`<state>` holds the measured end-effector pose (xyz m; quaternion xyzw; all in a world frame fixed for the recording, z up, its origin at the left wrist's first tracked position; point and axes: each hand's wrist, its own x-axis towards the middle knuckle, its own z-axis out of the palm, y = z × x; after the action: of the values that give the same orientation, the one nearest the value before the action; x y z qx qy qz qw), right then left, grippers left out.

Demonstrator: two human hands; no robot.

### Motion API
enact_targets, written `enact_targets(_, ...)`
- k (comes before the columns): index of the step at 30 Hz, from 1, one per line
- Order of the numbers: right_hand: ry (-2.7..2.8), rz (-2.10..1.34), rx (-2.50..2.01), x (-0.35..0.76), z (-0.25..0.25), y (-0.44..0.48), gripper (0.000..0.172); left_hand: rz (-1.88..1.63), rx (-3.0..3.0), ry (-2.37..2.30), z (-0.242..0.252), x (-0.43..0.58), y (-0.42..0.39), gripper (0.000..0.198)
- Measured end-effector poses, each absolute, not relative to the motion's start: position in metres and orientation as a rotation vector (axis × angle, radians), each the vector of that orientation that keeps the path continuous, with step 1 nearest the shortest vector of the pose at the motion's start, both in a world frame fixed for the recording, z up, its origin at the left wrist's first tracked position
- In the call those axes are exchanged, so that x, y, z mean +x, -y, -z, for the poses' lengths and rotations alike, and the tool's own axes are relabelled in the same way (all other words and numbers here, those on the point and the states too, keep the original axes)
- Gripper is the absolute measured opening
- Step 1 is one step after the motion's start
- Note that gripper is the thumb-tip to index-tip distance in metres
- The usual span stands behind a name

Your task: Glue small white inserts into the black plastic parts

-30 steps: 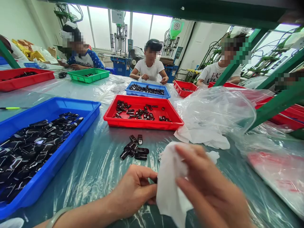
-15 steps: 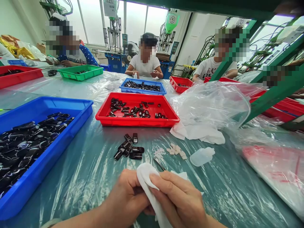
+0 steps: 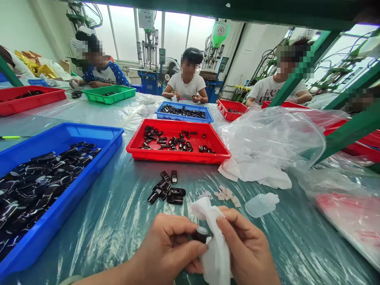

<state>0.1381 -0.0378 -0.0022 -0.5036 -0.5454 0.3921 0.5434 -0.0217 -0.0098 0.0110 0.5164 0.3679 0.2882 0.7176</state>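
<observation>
My left hand (image 3: 169,247) pinches a small black plastic part (image 3: 201,234) between thumb and fingers at the bottom centre. My right hand (image 3: 247,249) grips a white cloth (image 3: 212,237) that is pressed against the part and drapes down between both hands. Just beyond my hands, a small pile of the same black parts (image 3: 167,188) lies on the plastic-covered table (image 3: 118,206). A blue tray (image 3: 65,174) holding several black parts stands to my left. A red tray (image 3: 178,154) with several more sits ahead.
A small translucent bottle (image 3: 261,204) and white scraps (image 3: 227,194) lie right of the pile. Crumpled clear plastic bags (image 3: 267,138) and white cloths (image 3: 255,174) lie at right. Other people sit across the table by blue (image 3: 184,116), green (image 3: 108,94) and red trays (image 3: 29,99). Green frame struts (image 3: 347,130) cross at right.
The cloth was spread wide over my right hand, then bunched against my left hand. Now the black part shows between my fingers beside the cloth. The bottle and scraps came into sight.
</observation>
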Motion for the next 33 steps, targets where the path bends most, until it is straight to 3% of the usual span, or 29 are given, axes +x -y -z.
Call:
enact_targets(5,1.159,-1.037,-1.219,0.140,0.006,0.038,0.016,-0.663,1.151,-0.816,-0.008,-0.020,0.009,0.011)
enact_targets(11,1.702,-0.773,-1.087,0.132,0.004,0.040,0.024,-0.692,1.366,-0.824,-0.004,-0.020,0.011,0.014)
enact_targets(17,1.727,-0.689,-1.096,0.132,0.006,0.041,0.016,-0.724,1.647,-0.824,-0.006,-0.018,0.013,0.030)
enact_targets(22,1.625,-0.735,-1.176,0.126,0.005,0.040,0.039,-0.553,1.365,-0.846,-0.009,-0.018,0.013,0.014)
enact_targets(28,1.391,-0.828,-1.315,0.129,-0.002,0.035,0.024,-0.706,1.737,-0.832,-0.001,-0.021,0.012,0.016)
enact_targets(33,1.530,-0.488,-1.329,0.139,-0.010,0.044,0.016,-0.691,2.042,-0.833,0.012,-0.023,0.010,0.013)
